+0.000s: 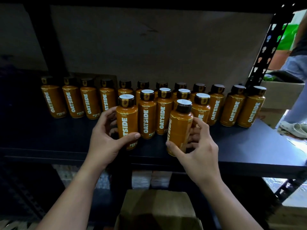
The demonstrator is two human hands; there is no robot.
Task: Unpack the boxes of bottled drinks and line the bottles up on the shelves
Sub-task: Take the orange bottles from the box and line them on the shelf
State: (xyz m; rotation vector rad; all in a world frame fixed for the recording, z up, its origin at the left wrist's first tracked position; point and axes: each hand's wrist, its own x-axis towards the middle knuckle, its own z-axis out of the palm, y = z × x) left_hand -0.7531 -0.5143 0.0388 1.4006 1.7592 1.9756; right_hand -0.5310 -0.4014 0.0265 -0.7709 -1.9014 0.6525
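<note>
Several orange Oatside bottles with dark caps stand in a back row (215,107) along the dark shelf (249,146), and a shorter second row (147,113) stands in front of it. My left hand (106,136) grips one bottle (127,120) upright at the left end of the front row. My right hand (197,146) holds another bottle (180,128), tilted slightly, near the shelf's front edge. An open cardboard box (157,211) sits below between my forearms; its contents are hidden.
A black slotted rack upright (265,47) rises at the right. Behind it stand another person's legs (297,68) and a carton (279,95). Brown board (149,47) backs the shelf. Packed goods (149,180) fill the level below.
</note>
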